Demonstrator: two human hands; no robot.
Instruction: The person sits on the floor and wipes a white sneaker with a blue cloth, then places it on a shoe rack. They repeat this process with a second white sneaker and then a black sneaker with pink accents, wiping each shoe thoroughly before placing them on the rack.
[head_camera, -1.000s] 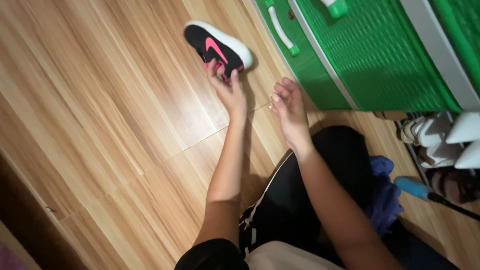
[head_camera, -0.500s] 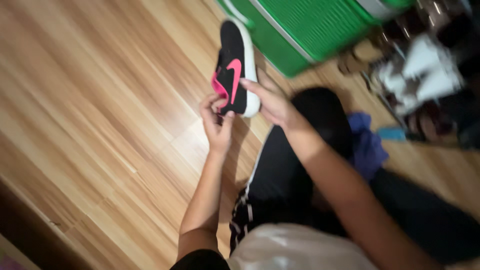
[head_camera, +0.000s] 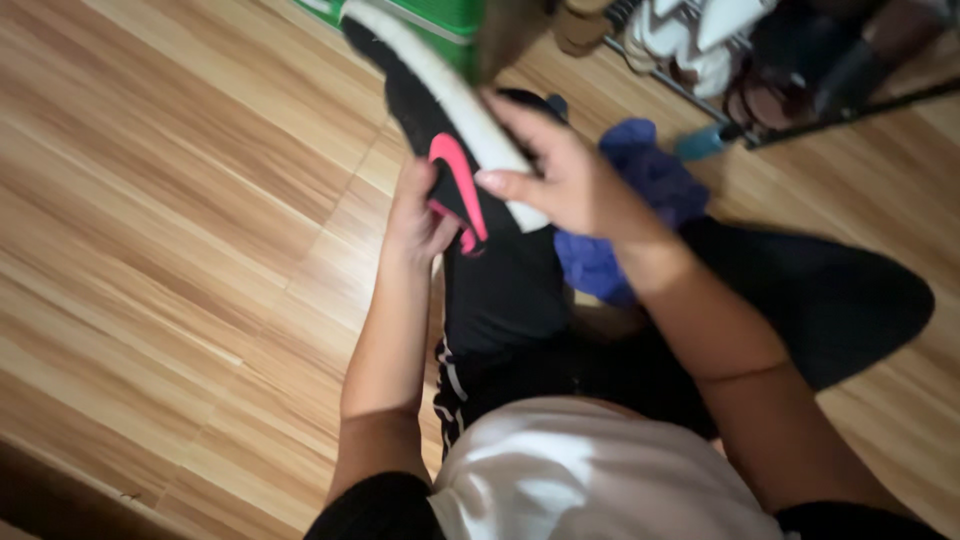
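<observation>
Two hands (head_camera: 500, 200), black shoe (head_camera: 430, 110), wooden floor (head_camera: 170, 230)

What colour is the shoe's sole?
White, on the black shoe with a pink mark, held by both hands; head view.

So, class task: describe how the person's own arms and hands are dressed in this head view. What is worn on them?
Both forearms are bare down to the hands: no gloves, watch, bracelet or rings show on the left hand or the right hand. A black short sleeve covers the left upper arm; a black sleeve edge shows at the right arm too. The picture is blurred, so finer detail cannot be told.
</observation>
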